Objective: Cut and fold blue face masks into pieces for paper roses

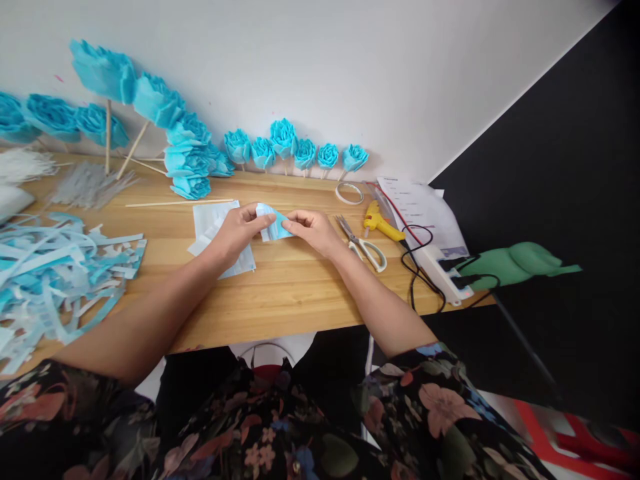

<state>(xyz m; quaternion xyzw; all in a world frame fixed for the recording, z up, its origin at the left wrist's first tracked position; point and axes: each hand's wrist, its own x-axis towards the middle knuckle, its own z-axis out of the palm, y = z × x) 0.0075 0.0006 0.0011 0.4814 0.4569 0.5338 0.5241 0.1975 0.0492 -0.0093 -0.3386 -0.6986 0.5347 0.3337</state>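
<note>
My left hand [239,231] and my right hand [313,230] meet over the middle of the wooden table [280,293]. Both pinch a small folded piece of light blue fabric [273,223] between thumb and fingers. Under my left hand lies a stack of pale blue face masks [213,223]. A pair of scissors [364,245] with white handles lies just right of my right hand.
A yellow glue gun [381,223], a tape ring [349,193], papers and a white power strip [443,272] with black cables sit at the right. Blue fabric roses on sticks [295,152] line the wall. Cut blue strips [55,267] pile up at the left.
</note>
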